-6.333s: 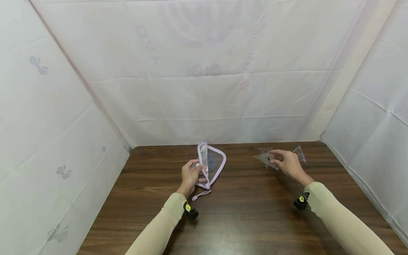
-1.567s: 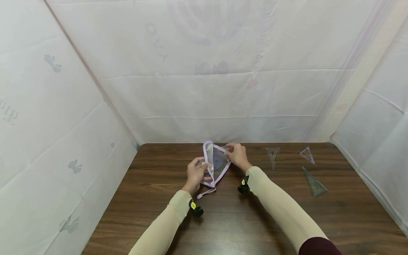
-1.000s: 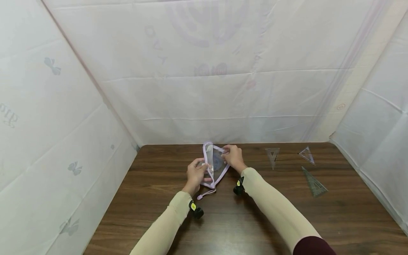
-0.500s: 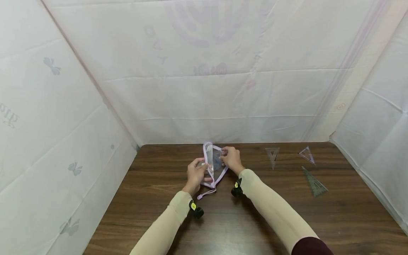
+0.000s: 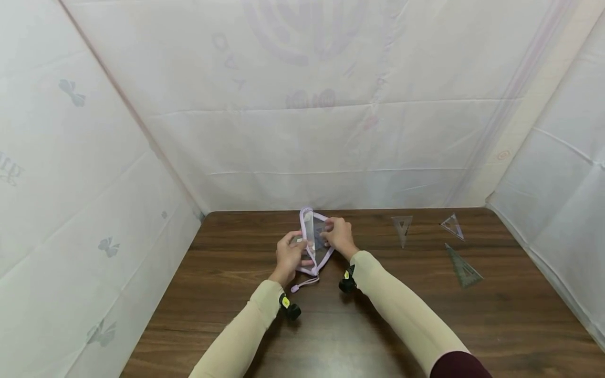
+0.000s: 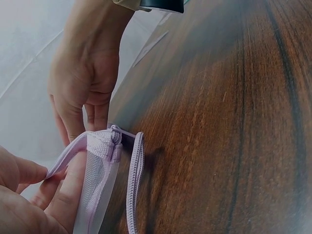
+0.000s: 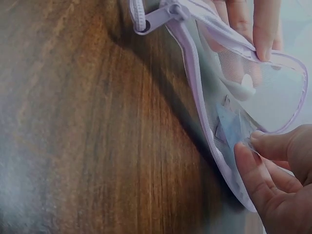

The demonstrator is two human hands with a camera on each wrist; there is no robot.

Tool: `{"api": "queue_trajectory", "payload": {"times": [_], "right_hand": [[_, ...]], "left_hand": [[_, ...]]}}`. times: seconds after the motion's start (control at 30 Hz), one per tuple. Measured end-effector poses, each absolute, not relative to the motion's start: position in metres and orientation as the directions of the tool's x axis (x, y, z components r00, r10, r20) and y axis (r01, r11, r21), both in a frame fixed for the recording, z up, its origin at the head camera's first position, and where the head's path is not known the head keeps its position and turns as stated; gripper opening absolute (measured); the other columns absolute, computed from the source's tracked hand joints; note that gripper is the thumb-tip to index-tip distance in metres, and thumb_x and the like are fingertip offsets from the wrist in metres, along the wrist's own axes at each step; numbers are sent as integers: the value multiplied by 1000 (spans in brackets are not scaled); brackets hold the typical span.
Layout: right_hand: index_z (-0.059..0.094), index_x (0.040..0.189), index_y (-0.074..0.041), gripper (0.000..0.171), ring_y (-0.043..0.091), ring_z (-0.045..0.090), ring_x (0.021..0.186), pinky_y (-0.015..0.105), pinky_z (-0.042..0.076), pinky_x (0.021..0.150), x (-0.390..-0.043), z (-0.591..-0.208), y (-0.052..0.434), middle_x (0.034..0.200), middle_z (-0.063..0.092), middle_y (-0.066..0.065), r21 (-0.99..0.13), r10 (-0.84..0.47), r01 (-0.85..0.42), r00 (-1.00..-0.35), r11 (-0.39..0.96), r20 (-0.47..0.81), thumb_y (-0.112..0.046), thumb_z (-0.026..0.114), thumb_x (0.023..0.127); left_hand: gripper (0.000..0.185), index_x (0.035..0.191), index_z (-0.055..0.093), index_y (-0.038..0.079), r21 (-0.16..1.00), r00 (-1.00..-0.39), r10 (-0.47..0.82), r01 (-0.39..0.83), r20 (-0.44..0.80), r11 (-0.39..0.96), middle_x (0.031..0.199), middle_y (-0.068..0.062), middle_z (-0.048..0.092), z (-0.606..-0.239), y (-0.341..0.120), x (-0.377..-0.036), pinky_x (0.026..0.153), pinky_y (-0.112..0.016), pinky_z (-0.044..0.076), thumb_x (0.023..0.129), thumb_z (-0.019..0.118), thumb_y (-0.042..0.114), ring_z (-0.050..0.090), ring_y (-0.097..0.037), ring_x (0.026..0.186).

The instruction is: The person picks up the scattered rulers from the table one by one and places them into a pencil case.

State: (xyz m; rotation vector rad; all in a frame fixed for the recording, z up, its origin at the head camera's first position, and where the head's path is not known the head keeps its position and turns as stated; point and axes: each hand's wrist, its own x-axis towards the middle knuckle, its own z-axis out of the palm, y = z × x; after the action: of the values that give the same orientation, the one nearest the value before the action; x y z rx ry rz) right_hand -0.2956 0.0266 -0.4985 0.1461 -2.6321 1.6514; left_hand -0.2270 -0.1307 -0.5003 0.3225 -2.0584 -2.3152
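Observation:
A clear mesh pouch (image 5: pixel 314 239) with lilac trim stands on its edge on the wooden table (image 5: pixel 378 315), mouth held apart. My left hand (image 5: pixel 289 254) pinches its left rim (image 6: pixel 95 146) between thumb and fingers. My right hand (image 5: pixel 337 237) pinches the right rim, its fingertips (image 7: pixel 249 142) at the pouch's edge. A bluish clear piece (image 7: pixel 228 127) lies inside, behind the mesh (image 7: pixel 253 97). The zip pull (image 7: pixel 157 15) and a lilac strap (image 5: pixel 302 285) hang at the near end.
Three clear set squares lie on the table to the right: one (image 5: pixel 402 227) nearest the pouch, one (image 5: pixel 452 226) farther right, and a long one (image 5: pixel 463 266) closer to me. White sheets wall in the table on the left, back and right.
My right hand has drawn slightly left and toward my left hand, narrowing the pouch's mouth. The left hand keeps its hold. The set squares have not moved.

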Motion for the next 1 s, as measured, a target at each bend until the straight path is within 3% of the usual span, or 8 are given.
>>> {"api": "queue_trajectory", "payload": {"times": [0.7,0.93,1.0], "right_hand": [[69,121,3,40,23,71,56,25,60,48,-295,-498,31,100,76,18,-851,-71,-81,-996,520,51,-1,84,84],[70,128,-9,49,21,73,82,32,62,69,-293,-496,33,105,78,10,-786,-64,-96,-995,610,72,-22,88,84],[68,133,-12,55,23,74,83,37,63,69,-292,-496,33,108,77,10,-780,-66,-90,-996,620,62,-28,87,84]], "left_hand": [[30,129,60,0,987,-980,-152,-111,-128,-118,105,-25,74,-500,-130,-226,59,-48,65,99,62,-2,73,-37,86],[29,127,60,-1,985,-979,-160,-106,-127,-135,100,-23,76,-498,-131,-226,54,-44,65,98,62,-4,73,-29,79],[29,127,60,-1,984,-978,-161,-106,-128,-143,100,-23,76,-498,-131,-226,54,-44,65,98,62,-4,73,-29,78]]}}
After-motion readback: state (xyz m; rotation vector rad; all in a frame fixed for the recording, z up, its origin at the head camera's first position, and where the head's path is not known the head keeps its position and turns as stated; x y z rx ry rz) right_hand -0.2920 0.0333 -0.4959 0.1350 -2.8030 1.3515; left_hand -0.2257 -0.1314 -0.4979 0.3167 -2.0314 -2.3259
